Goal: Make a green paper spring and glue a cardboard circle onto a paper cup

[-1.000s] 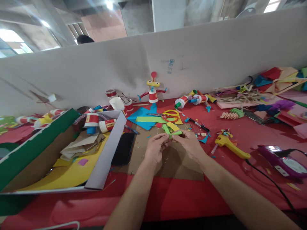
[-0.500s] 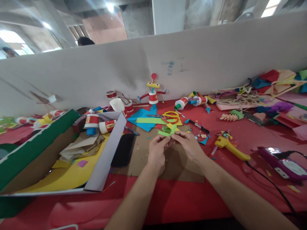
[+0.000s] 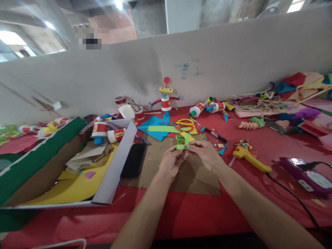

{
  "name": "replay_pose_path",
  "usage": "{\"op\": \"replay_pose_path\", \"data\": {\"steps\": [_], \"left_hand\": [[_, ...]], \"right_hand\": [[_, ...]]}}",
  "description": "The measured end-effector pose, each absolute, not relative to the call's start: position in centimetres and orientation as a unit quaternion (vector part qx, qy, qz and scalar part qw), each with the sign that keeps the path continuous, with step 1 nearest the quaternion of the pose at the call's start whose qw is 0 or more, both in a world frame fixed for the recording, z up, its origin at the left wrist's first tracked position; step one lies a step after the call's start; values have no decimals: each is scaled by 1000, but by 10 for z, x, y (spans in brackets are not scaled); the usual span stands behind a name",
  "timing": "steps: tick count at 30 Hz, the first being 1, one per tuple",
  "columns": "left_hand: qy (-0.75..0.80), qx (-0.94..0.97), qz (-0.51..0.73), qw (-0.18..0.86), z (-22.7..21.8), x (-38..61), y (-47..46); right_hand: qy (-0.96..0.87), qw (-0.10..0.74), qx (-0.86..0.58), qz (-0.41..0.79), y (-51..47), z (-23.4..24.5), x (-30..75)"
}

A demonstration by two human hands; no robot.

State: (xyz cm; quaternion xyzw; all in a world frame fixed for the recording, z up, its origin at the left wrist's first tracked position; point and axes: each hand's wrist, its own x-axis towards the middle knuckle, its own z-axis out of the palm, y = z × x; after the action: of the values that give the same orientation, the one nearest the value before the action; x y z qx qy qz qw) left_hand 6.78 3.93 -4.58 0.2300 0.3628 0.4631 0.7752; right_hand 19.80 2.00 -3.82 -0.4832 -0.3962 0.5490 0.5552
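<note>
My left hand (image 3: 171,160) pinches a light green paper strip (image 3: 181,147) near its fold, over a brown board (image 3: 199,180). From the other side, my right hand (image 3: 203,154) grips the strip's upright part with thumb and finger. A pleated green paper piece (image 3: 181,139) shows just beyond the fingertips and seems joined to the strip. Behind it lie yellow-handled scissors (image 3: 184,126) on a longer green strip (image 3: 158,129) and blue paper (image 3: 147,126). A paper-cup figure (image 3: 166,102) with pleated red arms stands against the white partition.
On the left, an open box (image 3: 114,166) holds cup figures and paper, with a black phone (image 3: 133,160) alongside. To the right lie a yellow glue gun (image 3: 250,159) with its cable, a purple power box (image 3: 306,176), a black pen (image 3: 215,136) and a pile of thin sticks (image 3: 259,105).
The green strip's ends have shifted: the left-pointing end is shorter and the upright one now stands straighter. Both hands stay close together, the left one with its fingers slightly more spread.
</note>
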Motion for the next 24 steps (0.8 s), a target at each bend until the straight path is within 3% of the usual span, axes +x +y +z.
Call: {"op": "replay_pose_path", "data": {"steps": [14,20,24], "left_hand": [[357,309,507,722,-43,72,34],[379,292,556,680,-42,75,36],[352,290,569,685,-42,77,34]], "right_hand": [[-485,542,-543,421,21,-42,201],[-476,550,-494,477,16,-40,193],[-461,584,-495,449,14,-39,189]]}}
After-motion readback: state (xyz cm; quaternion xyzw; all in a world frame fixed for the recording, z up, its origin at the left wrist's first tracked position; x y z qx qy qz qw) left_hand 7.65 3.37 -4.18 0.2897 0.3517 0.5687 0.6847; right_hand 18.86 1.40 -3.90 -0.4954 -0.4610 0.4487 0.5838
